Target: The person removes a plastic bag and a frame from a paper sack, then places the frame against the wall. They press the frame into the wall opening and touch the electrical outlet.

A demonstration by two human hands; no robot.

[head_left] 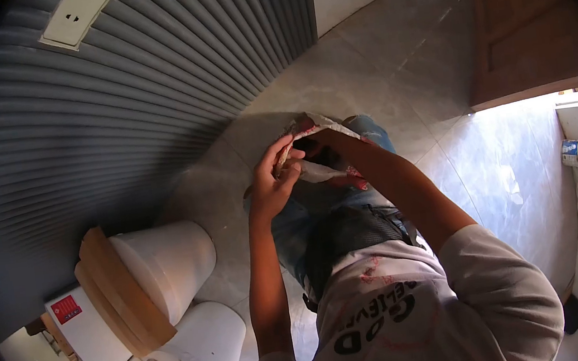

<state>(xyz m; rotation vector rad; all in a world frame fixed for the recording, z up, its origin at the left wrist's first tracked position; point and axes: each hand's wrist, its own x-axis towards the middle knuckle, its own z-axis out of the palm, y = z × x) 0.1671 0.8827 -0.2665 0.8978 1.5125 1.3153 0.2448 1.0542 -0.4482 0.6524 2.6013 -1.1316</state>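
Note:
A white plastic-looking bag with red print [320, 171] lies over my lap between my knees, its mouth open toward me. My left hand [275, 183] is closed on the left edge of the bag's mouth, thumb and fingers pinching the rim. My right hand [316, 144] reaches into the opening from the right. Its fingers are hidden inside the bag, so what they touch does not show.
Two white buckets [172, 260] stand at the lower left with brown cardboard [126, 291] and white boxes [88, 335] beside them. A grey ribbed wall panel [122, 114] rises on the left. A wooden door [533, 20] stands open at the upper right over the tiled floor [392, 81].

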